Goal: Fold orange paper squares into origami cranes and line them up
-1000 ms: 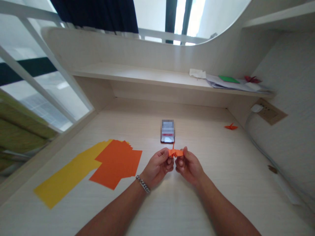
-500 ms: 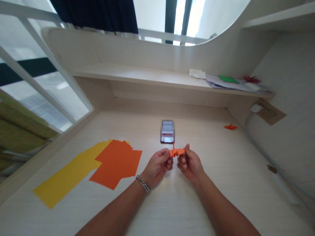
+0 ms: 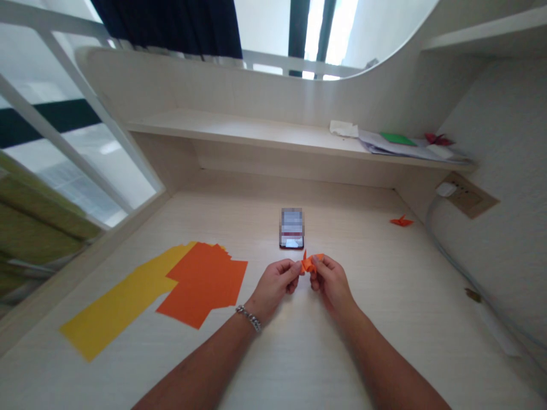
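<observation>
Hands, both bare, both closed into pinches, facing each other. Left hand (image 3: 276,283): fingers curled, tips pressed to one side of the orange origami crane (image 3: 311,263); silver chain bracelet (image 3: 248,318) on the wrist. Right hand (image 3: 331,283): thumb and forefinger closed on the other side of the crane. Crane: small, folded, one point upright, held in the air between both hands, above the pale wood-grain desk (image 3: 384,353) and just short of the phone; two-sided grip, likely for steadying the folds.

Orange paper sheets (image 3: 203,285): loose, overlapping, flat on the desk left of the hands, lying partly over yellow paper sheets (image 3: 113,313); position apparently chosen for easy reach by the left hand. Smartphone (image 3: 292,228): flat, straight ahead beyond the hands, upper part blurred, probably placed for viewing during handwork. Second small orange paper crane (image 3: 401,221): alone at the right, well apart from the hands, seemingly set aside.

Wooden shelf (image 3: 256,131) behind the desk: white tissue (image 3: 343,128), stacked papers (image 3: 410,147), green paper square (image 3: 397,138), red paper figure (image 3: 438,139), all toward the right end, likely kept clear of the work area. Wall socket plate (image 3: 468,196) with white cable (image 3: 453,250) at the right.
</observation>
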The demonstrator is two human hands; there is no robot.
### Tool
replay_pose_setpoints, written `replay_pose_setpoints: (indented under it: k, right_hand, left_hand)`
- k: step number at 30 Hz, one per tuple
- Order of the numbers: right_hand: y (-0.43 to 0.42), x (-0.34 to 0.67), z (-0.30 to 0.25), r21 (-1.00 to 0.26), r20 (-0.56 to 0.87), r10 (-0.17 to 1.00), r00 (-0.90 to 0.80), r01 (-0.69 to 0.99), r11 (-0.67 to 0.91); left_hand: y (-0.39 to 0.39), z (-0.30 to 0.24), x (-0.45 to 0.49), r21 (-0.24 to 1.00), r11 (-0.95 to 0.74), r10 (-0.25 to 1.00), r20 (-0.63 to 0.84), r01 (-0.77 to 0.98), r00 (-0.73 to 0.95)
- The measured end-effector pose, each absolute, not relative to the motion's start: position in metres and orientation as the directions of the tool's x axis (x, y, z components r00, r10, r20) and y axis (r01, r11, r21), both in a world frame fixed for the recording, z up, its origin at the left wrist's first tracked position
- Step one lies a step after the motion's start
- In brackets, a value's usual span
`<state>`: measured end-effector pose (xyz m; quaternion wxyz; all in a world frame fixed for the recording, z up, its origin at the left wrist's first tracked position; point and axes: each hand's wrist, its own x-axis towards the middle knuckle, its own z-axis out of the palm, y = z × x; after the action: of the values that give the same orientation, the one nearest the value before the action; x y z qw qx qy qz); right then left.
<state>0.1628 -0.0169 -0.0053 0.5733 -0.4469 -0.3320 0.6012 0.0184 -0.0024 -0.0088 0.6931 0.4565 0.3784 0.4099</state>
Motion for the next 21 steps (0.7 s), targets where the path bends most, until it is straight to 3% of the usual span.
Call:
replay_pose_setpoints:
  k: [4, 11, 16, 21]
  right_hand:
    - [-0.0156, 0.1633, -0.005, -0.868, -0.213, 0.975, 0.067, -0.471, -0.158]
    - [-0.0185, 0.16, -0.0002, -0.773, -0.285, 0.959, 0.006, -0.592, -0.226]
    - [-0.0183, 0.16, -0.0009, -0.765, -0.296, 0.955, 0.03, -0.606, -0.218]
    - [-0.0168, 0.1601, -0.0029, -0.757, -0.311, 0.95, 0.036, -0.613, -0.225]
  left_hand:
    - [0.0, -0.0114, 0.0174, 0.953, 0.233, 0.923, -0.153, -0.194, 0.354]
    - [-0.0029, -0.007, 0.0185, 0.854, 0.323, 0.903, -0.148, -0.409, 0.404]
    - [-0.001, -0.0096, 0.018, 0.907, 0.292, 0.906, -0.16, -0.305, 0.391]
    - [-0.0002, -0.006, 0.0179, 0.895, 0.299, 0.906, -0.158, -0.33, 0.394]
